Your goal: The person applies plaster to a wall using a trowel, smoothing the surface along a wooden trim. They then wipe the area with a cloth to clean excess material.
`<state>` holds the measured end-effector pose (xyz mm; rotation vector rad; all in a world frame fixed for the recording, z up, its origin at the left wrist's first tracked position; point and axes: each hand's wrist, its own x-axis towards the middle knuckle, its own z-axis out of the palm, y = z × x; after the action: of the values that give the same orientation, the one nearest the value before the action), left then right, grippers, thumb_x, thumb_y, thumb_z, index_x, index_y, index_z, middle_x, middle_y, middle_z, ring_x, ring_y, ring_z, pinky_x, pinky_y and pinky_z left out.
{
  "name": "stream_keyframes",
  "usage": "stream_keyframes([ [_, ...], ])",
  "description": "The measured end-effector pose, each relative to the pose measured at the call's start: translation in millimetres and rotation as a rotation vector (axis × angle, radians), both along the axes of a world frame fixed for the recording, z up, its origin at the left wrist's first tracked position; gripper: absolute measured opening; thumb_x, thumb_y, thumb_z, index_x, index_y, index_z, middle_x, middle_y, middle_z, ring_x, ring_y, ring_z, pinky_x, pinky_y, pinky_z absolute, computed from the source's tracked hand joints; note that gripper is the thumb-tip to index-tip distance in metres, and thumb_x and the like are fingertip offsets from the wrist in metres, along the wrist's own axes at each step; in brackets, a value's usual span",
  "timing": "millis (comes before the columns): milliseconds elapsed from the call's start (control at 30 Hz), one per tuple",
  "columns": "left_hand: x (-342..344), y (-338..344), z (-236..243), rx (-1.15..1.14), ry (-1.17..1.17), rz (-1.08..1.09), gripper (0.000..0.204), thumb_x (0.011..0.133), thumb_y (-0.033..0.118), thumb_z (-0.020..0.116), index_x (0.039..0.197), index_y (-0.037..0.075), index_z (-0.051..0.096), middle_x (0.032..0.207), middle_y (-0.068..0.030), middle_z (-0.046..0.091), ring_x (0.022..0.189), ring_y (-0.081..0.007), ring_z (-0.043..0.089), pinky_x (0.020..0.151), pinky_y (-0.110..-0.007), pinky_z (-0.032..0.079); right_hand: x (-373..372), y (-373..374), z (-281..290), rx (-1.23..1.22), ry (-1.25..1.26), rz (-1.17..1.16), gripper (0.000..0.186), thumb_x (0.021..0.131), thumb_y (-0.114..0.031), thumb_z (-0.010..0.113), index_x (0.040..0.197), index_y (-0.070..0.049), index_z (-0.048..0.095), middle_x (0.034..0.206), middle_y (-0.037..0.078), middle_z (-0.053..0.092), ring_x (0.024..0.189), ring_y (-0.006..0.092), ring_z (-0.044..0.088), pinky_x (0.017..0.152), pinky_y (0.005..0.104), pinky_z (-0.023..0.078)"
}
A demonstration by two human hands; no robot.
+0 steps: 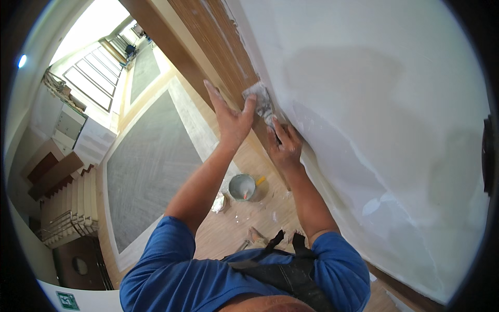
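A blue shirt (208, 283) is filling the foreground. The right hand (287, 148), fingers half-curled, is gripping a smeared scraper (256, 92) where trim (221, 44) is meeting wall (358, 109); the left hand (234, 124) is standing open, thumb apparently touching it. Smoothing is seemingly under way, next requiring flat pressure.

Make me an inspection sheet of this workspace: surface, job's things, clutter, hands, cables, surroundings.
Surface: pale wall with uneven patches, beside streaked brown wooden trim.
Job's things: grey-white smeared piece at the trim's edge, exact kind unclear; round bucket on the floor, something yellow beside it.
Clutter: shiny crumpled item near the bucket; white spots on the floor.
Hands: left hand open, thumb at the piece; right hand grips its lower end.
Cables: nothing seen for certain.
Surroundings: staircase and metal railing, far left.
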<state>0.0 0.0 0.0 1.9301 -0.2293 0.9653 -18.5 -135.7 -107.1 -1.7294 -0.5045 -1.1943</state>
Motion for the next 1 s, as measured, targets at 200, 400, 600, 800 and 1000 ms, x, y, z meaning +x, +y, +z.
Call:
stream_keyframes([
  [200,48,16,34,0.013,-0.14,-0.014,0.112,0.088,0.022,0.077,0.157,-0.013,-0.004,0.165,-0.0331,0.007,0.156,-0.0395,0.009,0.126,-0.043,0.014,62,25,30,0.087,-0.117,0.043,0.043,0.085,0.001,0.075,0.127,-0.003,0.069,0.083,0.017,0.067,0.07,0.0312,0.064,0.062,0.0402,0.053],
  [400,7,-4,7,-0.093,-0.032,-0.04,0.113,0.088,0.021,0.078,0.157,-0.012,-0.005,0.166,-0.0324,0.006,0.156,-0.0395,0.009,0.126,-0.044,0.014,10,11,4,0.063,0.002,0.015,0.042,0.086,0.001,0.075,0.128,-0.002,0.068,0.081,0.016,0.067,0.069,0.0313,0.064,0.06,0.041,0.052],
  [600,-3,-1,-17,-0.069,0.04,-0.03,0.112,0.088,0.02,0.078,0.157,-0.012,-0.005,0.165,-0.0332,0.006,0.156,-0.0387,0.01,0.126,-0.043,0.015,-10,1,-10,0.019,0.042,0.008,0.041,0.086,0.0,0.075,0.126,-0.003,0.069,0.081,0.017,0.067,0.067,0.0313,0.063,0.06,0.0409,0.052],
  [800,2,-12,26,-0.194,-0.09,-0.142,0.11,0.089,0.02,0.077,0.157,-0.013,-0.003,0.165,-0.0333,0.009,0.155,-0.0377,0.014,0.125,-0.043,0.015,0,4,32,0.035,0.028,-0.005,0.04,0.085,0.001,0.075,0.125,-0.003,0.07,0.083,0.017,0.067,0.067,0.031,0.063,0.059,0.0403,0.052],
  [1000,-2,-1,19,-0.062,-0.003,-0.015,0.108,0.091,0.019,0.075,0.157,-0.012,-0.004,0.165,-0.0331,0.01,0.154,-0.0382,0.016,0.125,-0.042,0.015,-1,7,23,0.051,0.008,0.015,0.04,0.085,0.001,0.075,0.125,-0.002,0.07,0.084,0.018,0.068,0.069,0.0316,0.065,0.061,0.0395,0.053],
])
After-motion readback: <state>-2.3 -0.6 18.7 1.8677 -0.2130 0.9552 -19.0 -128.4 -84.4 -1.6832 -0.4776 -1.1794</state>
